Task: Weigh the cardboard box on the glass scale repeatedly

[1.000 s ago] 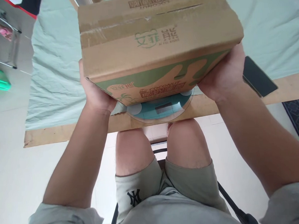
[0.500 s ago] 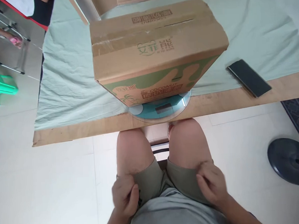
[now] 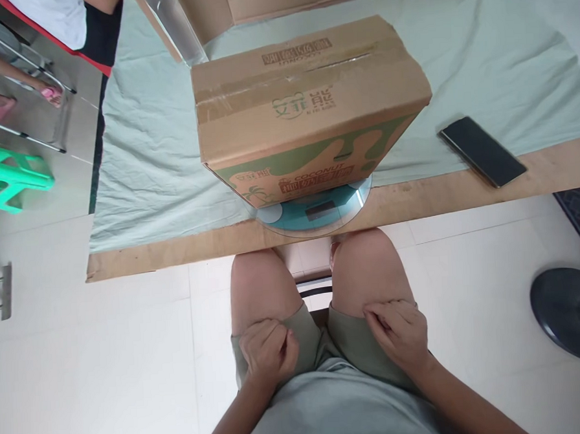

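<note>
Brown cardboard box (image 3: 308, 106), taped along its top and printed with green coconut artwork, is sitting on a round glass scale (image 3: 316, 210) at the table edge. Left hand (image 3: 268, 351) and right hand (image 3: 398, 333) are resting loosely curled on the shorts (image 3: 320, 342), holding nothing.

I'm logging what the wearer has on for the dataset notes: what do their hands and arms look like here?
Both the left hand and the right hand are bare: no gloves, rings or watch show. The forearms are bare too, with no sleeve in view. The person wears grey-green shorts and a light grey-green shirt.
</note>
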Demonstrator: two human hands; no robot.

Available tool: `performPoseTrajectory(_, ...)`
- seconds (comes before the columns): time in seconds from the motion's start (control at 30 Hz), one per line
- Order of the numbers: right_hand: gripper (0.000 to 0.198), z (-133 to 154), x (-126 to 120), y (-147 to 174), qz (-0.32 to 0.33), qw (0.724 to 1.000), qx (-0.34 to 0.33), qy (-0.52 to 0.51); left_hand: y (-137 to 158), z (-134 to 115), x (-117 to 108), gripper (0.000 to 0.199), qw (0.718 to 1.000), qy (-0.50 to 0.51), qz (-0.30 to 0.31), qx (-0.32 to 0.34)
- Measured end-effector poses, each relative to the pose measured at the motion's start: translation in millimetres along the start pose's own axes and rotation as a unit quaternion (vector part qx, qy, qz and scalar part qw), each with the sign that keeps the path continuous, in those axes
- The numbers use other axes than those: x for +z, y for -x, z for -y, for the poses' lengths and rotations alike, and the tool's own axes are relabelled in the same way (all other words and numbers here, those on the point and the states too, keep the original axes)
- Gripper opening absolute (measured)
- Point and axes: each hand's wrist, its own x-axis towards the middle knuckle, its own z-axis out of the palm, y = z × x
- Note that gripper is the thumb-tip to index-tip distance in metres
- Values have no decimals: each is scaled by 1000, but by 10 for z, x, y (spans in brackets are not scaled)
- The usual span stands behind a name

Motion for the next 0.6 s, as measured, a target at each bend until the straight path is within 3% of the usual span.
performPoseTrajectory(0.4, 9, -49, 4, 24, 5, 1000, -7, -12, -62, -1, 37, 35, 999, 24, -19, -15)
performPoseTrajectory(0.6, 11, -81, -77, -95, 22, 999, 39, -15, -186, -4, -104, 42, 991, 101, -7, -90)
